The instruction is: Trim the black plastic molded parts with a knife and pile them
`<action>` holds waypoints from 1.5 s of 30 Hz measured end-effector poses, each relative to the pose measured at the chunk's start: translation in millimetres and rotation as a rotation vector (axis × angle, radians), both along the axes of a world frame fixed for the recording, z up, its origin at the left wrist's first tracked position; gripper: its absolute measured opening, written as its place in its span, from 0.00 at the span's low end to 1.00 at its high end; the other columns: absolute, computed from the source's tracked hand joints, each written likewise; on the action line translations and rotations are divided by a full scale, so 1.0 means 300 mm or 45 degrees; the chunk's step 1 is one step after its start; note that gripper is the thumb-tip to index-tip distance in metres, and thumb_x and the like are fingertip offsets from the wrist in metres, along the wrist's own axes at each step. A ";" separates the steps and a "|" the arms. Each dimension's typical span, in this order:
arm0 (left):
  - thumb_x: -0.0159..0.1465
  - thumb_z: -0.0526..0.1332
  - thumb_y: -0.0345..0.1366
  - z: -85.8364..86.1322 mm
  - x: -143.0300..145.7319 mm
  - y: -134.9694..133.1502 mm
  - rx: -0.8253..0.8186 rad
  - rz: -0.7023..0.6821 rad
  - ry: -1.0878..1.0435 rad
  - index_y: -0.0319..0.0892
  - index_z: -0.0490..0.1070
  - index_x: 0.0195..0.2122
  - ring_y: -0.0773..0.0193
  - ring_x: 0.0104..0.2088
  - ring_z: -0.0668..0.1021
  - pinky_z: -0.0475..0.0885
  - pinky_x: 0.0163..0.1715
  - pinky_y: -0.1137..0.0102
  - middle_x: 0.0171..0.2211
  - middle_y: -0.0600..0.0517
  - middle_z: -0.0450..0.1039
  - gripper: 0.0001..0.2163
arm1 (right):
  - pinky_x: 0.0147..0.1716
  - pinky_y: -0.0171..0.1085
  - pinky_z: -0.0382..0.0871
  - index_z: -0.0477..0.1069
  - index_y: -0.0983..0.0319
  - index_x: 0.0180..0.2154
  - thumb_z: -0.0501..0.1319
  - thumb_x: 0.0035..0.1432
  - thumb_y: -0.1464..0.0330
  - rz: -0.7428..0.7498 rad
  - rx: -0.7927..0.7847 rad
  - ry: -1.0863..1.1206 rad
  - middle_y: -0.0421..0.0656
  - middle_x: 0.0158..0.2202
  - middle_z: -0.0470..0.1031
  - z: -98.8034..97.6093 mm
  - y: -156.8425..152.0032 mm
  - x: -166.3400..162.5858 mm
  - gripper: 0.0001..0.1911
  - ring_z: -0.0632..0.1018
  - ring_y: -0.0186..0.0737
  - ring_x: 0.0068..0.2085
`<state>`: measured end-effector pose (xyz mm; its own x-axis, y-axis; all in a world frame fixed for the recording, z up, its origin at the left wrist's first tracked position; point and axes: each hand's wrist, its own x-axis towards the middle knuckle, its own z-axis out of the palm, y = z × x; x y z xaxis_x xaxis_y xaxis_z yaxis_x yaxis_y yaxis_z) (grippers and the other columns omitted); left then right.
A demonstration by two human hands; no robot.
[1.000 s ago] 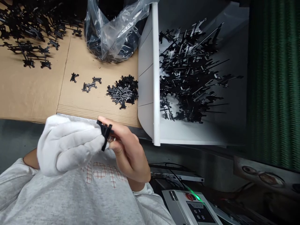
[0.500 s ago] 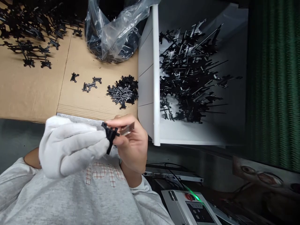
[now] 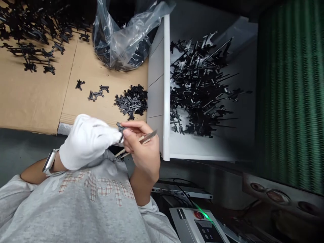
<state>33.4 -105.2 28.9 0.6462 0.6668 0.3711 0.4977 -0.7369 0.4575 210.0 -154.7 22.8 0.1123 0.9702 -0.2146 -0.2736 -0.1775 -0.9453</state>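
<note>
My left hand [image 3: 88,140], in a white glove, pinches a small black plastic part [image 3: 119,127] from the left. At the part's other side are the bare thumb and forefinger of my right hand [image 3: 141,148]. A slim metal tool [image 3: 145,137] that looks like tweezers lies across the right palm, its narrow arms pointing down and left beneath the fingers. The fingers cover much of the part. Beyond my hands, a heap of small black plastic parts [image 3: 131,101] lies on the cardboard [image 3: 37,104], with several loose ones [image 3: 97,94] to its left.
A white bin [image 3: 166,101] with black moulded sprues [image 3: 199,84] stands at right. Behind the heap is a clear plastic bag [image 3: 121,44] of dark pieces. More black sprues [image 3: 32,33] pile up at back left. A control box [image 3: 187,219] sits lower right, near a green ribbed surface [image 3: 291,94].
My left hand has turned and moved up and right, baring the wristwatch. The black part has shifted up and is more covered by fingers. The tool's narrow arms now show below my right hand.
</note>
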 end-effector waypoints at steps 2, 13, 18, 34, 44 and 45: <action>0.72 0.60 0.41 -0.042 -0.008 0.047 0.041 0.053 0.037 0.44 0.80 0.46 0.58 0.38 0.82 0.69 0.37 0.64 0.39 0.47 0.84 0.10 | 0.18 0.30 0.56 0.76 0.59 0.39 0.67 0.60 0.59 -0.114 -0.039 -0.174 0.33 0.22 0.66 -0.042 0.019 0.028 0.11 0.62 0.27 0.19; 0.69 0.61 0.40 -0.090 -0.013 0.296 -0.354 0.656 0.794 0.40 0.72 0.61 0.38 0.51 0.77 0.70 0.48 0.54 0.54 0.37 0.76 0.20 | 0.44 0.46 0.70 0.71 0.60 0.38 0.58 0.58 0.68 -0.276 -0.191 -1.083 0.47 0.37 0.78 -0.165 0.115 0.091 0.06 0.77 0.48 0.40; 0.69 0.60 0.46 -0.108 0.014 0.331 -0.340 0.674 0.787 0.44 0.76 0.57 0.38 0.51 0.74 0.68 0.47 0.54 0.51 0.38 0.75 0.20 | 0.47 0.48 0.71 0.73 0.61 0.42 0.58 0.58 0.69 -0.269 -0.196 -1.191 0.52 0.43 0.80 -0.158 0.108 0.075 0.11 0.78 0.51 0.44; 0.67 0.60 0.36 0.029 0.017 0.118 -0.483 0.149 -0.217 0.42 0.78 0.36 0.65 0.29 0.79 0.74 0.36 0.72 0.31 0.52 0.80 0.08 | 0.32 0.36 0.74 0.78 0.57 0.41 0.67 0.60 0.62 -0.015 0.205 -0.449 0.39 0.31 0.78 -0.002 0.070 0.001 0.09 0.78 0.37 0.32; 0.68 0.60 0.53 0.020 0.055 0.063 -0.940 0.426 -0.716 0.42 0.69 0.28 0.63 0.29 0.76 0.75 0.33 0.69 0.28 0.50 0.75 0.20 | 0.31 0.33 0.72 0.78 0.56 0.40 0.66 0.65 0.63 0.025 0.319 -0.374 0.38 0.32 0.78 0.029 0.011 -0.054 0.04 0.77 0.35 0.33; 0.69 0.58 0.53 0.019 0.061 0.054 -0.935 0.416 -0.735 0.43 0.68 0.29 0.63 0.29 0.75 0.75 0.33 0.69 0.28 0.51 0.73 0.20 | 0.34 0.35 0.74 0.78 0.55 0.44 0.63 0.67 0.61 0.074 0.361 -0.410 0.39 0.34 0.78 0.033 0.002 -0.047 0.08 0.78 0.36 0.35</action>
<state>51.7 -89.0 34.6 0.2394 0.9709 -0.0056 0.1829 -0.0394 0.9823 195.9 -154.0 32.6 0.0737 0.9924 0.0984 0.0463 0.0952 -0.9944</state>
